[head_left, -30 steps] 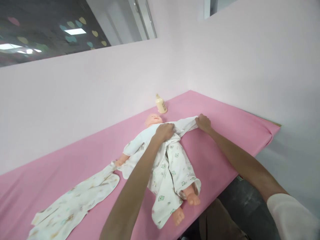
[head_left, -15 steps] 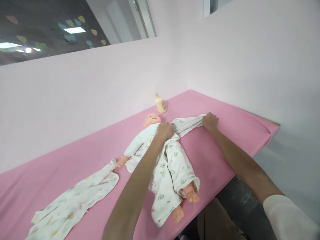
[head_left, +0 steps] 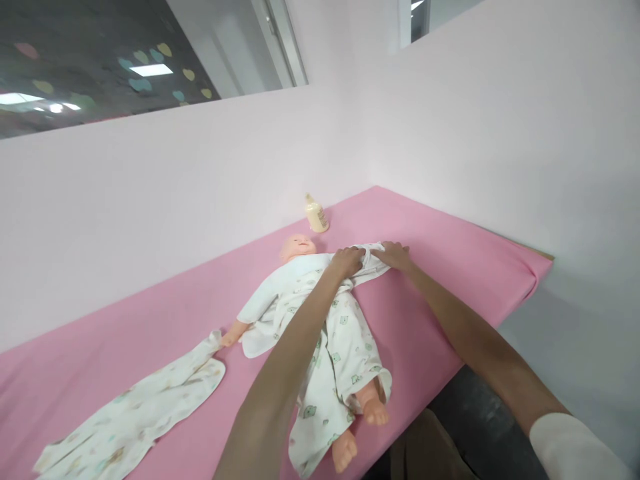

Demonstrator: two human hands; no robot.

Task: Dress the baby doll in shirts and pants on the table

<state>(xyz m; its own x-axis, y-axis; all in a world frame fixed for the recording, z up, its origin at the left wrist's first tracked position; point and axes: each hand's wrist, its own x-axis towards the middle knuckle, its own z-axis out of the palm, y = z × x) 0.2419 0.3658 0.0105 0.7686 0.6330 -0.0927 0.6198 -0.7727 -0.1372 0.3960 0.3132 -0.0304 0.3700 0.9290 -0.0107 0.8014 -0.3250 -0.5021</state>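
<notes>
A baby doll point(head_left: 299, 246) lies on its back on the pink table cover point(head_left: 440, 240), dressed in a white printed garment point(head_left: 335, 340). My left hand point(head_left: 349, 261) is closed on the garment at the doll's shoulder. My right hand point(head_left: 396, 255) rests on the bunched white sleeve point(head_left: 373, 261) beside it, fingers curled on the cloth. The doll's bare feet point(head_left: 359, 427) stick out near the table's front edge.
A second printed cloth point(head_left: 135, 410) lies flat at the left. A small cream bottle point(head_left: 317, 213) stands by the pink wall behind the doll's head. The table's right corner point(head_left: 543, 263) and front edge are close.
My right hand has moved left, back toward the doll's shoulder, and the stretched sleeve is now bunched up. My left hand stays at the shoulder.
</notes>
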